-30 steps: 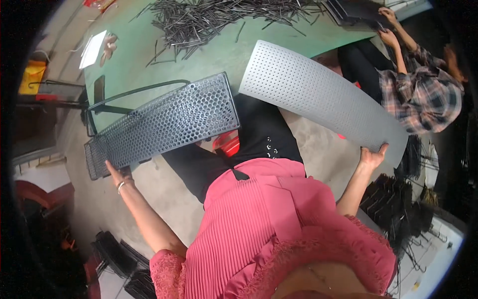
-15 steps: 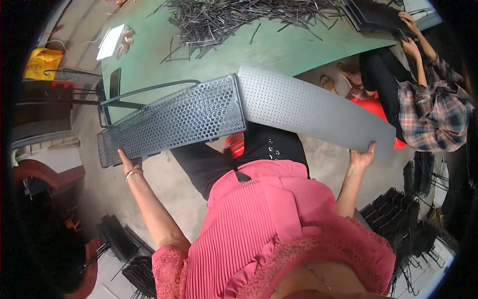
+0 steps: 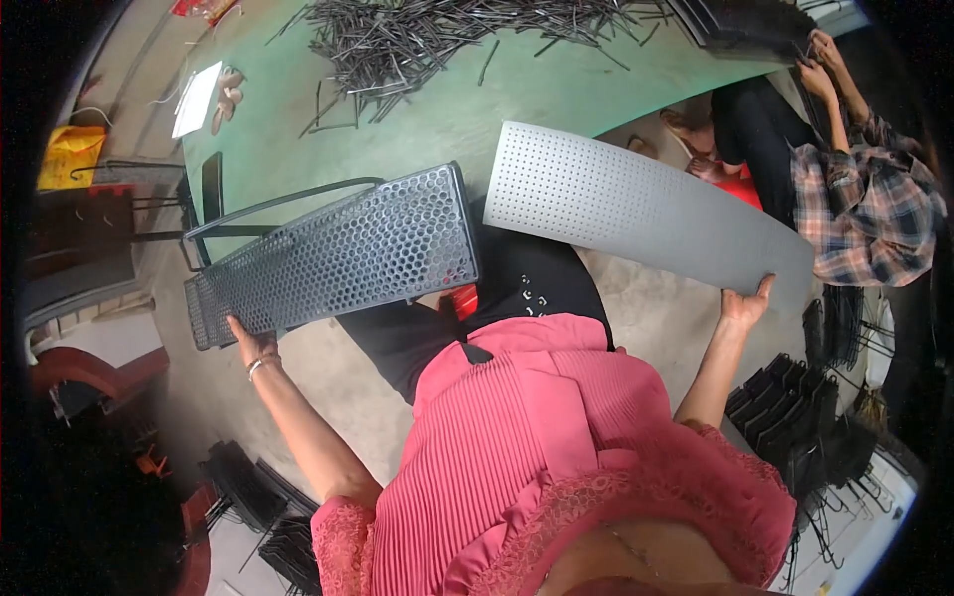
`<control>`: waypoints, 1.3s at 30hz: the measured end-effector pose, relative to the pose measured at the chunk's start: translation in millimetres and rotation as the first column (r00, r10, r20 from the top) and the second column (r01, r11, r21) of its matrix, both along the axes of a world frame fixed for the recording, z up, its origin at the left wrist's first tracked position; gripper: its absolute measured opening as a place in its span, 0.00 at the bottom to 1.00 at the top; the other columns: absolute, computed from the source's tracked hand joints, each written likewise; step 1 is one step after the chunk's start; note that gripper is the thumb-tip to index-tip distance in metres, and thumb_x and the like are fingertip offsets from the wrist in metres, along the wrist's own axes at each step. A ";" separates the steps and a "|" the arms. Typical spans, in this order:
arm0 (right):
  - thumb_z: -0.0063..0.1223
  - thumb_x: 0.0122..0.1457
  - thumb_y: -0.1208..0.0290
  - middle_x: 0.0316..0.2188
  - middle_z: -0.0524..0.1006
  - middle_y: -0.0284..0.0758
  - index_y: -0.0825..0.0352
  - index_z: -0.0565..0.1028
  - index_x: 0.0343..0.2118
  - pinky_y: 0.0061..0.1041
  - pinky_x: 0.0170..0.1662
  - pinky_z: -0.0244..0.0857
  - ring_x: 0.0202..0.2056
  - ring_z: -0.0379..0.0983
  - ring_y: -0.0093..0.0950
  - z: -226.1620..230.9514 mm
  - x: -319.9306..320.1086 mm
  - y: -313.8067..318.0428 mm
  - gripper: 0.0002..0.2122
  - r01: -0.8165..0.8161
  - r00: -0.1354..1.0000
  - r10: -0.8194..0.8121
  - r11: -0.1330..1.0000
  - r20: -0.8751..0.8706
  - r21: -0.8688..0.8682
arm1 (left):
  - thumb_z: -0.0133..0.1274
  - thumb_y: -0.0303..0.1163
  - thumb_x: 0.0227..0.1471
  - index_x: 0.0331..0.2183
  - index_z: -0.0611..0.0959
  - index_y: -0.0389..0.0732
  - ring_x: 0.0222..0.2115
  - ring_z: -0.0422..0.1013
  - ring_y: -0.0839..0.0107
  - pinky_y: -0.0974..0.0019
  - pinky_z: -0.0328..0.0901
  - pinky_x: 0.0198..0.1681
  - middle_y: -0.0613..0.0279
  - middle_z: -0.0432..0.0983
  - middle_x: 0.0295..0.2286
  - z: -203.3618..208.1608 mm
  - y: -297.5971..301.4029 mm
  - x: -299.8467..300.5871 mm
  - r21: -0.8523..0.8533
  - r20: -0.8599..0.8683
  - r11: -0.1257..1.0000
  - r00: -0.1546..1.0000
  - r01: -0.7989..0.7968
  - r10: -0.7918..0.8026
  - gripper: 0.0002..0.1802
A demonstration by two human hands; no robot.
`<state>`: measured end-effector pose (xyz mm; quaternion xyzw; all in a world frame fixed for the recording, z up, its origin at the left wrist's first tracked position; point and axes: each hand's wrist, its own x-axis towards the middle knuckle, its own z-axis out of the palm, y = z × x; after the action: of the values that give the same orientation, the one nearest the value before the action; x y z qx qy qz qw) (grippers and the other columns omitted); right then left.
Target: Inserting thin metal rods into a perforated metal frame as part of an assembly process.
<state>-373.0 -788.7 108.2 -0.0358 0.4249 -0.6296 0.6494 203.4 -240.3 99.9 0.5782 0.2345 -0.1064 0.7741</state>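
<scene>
My left hand grips the near left corner of a long dark honeycomb-mesh panel, thumb on its top face and fingers underneath. A raised rim runs along the panel's right end. My right hand holds the near edge of a long grey perforated sheet, thumb on its upper side; the other fingers are partly hidden below. Small round holes cover the sheet's left part, while its right part looks plain. Both pieces are held over my lap, their inner ends side by side with a narrow gap between.
A green table lies ahead, bearing a heap of thin dark sticks and a white paper. A dark bar frame stands behind the honeycomb panel. At right a co-worker handles dark pieces. Black racks hang nearby.
The grey sheet has moved right, away from the honeycomb panel, and a gap has opened between their inner ends. The honeycomb panel has shifted slightly left and nearer. Both hands keep their hold.
</scene>
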 end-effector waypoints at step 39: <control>0.43 0.57 0.56 0.51 0.65 0.32 0.63 0.64 0.51 0.39 0.54 0.54 0.53 0.60 0.33 -28.1 144.9 53.0 0.22 -0.433 0.901 0.434 0.899 0.011 0.064 | 0.50 0.56 0.46 0.52 0.64 0.41 0.50 0.62 0.59 0.57 0.59 0.51 0.57 0.63 0.50 17.0 -16.7 -9.0 0.137 -0.066 0.990 0.997 -0.041 0.050 0.38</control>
<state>-228.1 -735.7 80.2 -0.1096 0.4276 -0.4552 0.7732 194.4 -257.1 116.9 0.6200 0.2810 -0.0924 0.7267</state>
